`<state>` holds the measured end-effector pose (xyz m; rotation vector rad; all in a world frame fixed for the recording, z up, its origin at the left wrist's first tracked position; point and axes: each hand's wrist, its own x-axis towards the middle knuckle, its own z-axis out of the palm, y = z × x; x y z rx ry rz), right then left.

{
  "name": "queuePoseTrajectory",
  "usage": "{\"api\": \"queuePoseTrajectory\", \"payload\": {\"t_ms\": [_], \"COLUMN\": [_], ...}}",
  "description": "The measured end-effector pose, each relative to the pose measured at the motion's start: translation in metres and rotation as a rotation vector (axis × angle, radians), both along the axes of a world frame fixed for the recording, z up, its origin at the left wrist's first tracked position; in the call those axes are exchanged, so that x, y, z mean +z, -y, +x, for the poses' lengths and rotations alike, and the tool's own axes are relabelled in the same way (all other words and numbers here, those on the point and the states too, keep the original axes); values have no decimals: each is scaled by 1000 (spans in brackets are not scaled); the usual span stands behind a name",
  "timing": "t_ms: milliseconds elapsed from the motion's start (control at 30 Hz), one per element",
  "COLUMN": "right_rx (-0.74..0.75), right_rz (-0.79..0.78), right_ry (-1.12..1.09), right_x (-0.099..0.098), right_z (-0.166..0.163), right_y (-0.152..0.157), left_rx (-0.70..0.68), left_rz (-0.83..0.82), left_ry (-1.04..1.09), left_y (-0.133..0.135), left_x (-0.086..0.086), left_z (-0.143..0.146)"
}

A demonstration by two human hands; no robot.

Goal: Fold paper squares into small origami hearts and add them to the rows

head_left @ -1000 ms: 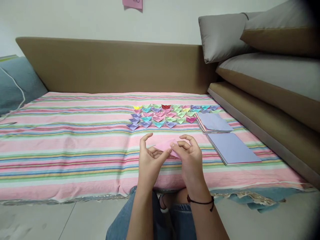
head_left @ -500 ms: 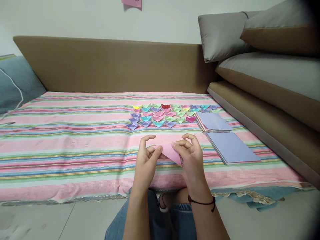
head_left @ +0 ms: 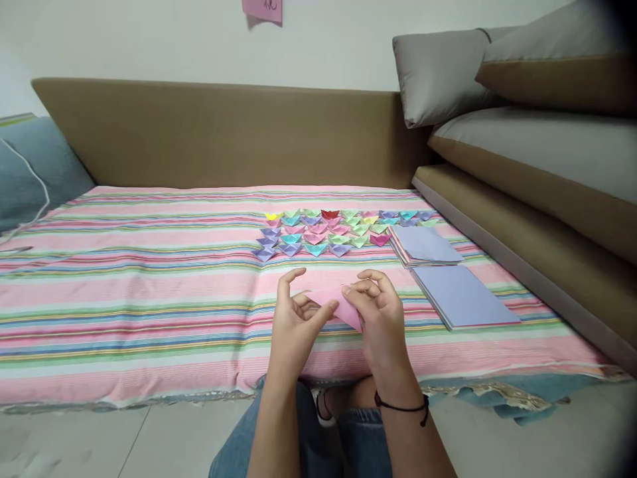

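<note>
A folded pink paper (head_left: pixel 341 305) is pinched between both of my hands, just above the striped cloth (head_left: pixel 149 292). My left hand (head_left: pixel 293 318) holds its left edge with thumb and fingers, the index finger curled up. My right hand (head_left: pixel 381 315) grips the right side, fingers bent over the paper's top corner. A black band circles my right wrist. Beyond the hands, several small folded paper boats (head_left: pixel 333 232) in many colours lie in rows on the cloth.
Two stacks of lilac-topped paper sheets (head_left: pixel 460 292) lie right of the hands. A brown padded backboard (head_left: pixel 223 133) runs behind, and cushions (head_left: pixel 527 133) are piled at right. A grey-blue pillow (head_left: pixel 30 166) sits at far left. My jeans-clad knees are below the cloth's edge.
The pink paper has been tilted and turned a little between my fingers, with my left thumb sliding along its edge. Both hands stay in the same place.
</note>
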<state>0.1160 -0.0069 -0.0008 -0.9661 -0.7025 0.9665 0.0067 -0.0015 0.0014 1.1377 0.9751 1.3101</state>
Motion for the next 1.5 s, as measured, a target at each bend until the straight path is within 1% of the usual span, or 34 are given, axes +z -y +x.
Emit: {"api": "queuePoseTrajectory", "payload": {"t_ms": [100, 233, 500, 633, 800, 867, 933, 1000, 1067, 1267, 1333, 1433, 1500], "right_rx": [7, 14, -109, -109, -110, -83, -26, 48, 108, 65, 118, 229, 261], "right_rz": [-10, 5, 38, 40, 18, 8, 11, 8, -3, 15, -1, -32, -27], "right_ry": [8, 45, 80, 62, 22, 10, 10, 44, 97, 151, 164, 188, 199], "right_x": [0, 0, -1, -1, -2, -2, -2, -2, -2, -3, -5, -7, -8], "right_z": [0, 0, 2, 2, 2, 3, 4, 4, 3, 4, 5, 6, 6], "right_y": [-1, -1, -1, 0, 0, 0, -1, -1, -1, -1, -1, -2, -2], "left_rx": [17, 12, -44, -21, 34, 68, 135, 203, 224, 189, 173, 111, 82], "left_rz": [-22, -36, -62, -47, -16, 0, 24, 48, 55, 34, 30, 34, 47], "left_ry": [-62, -62, 26, 34, 108, 133, 148, 153, 143, 95, 66, 19, 8], "left_y": [0, 1, 0, 1, 0, 0, -2, -3, -4, -4, -3, -1, -1], "left_x": [1, 2, 0, 2, 4, 2, 0, -1, -2, -2, -1, 0, 0], "left_z": [-1, -3, -2, -3, 0, 1, 1, 0, -1, -5, -8, -11, -12]}}
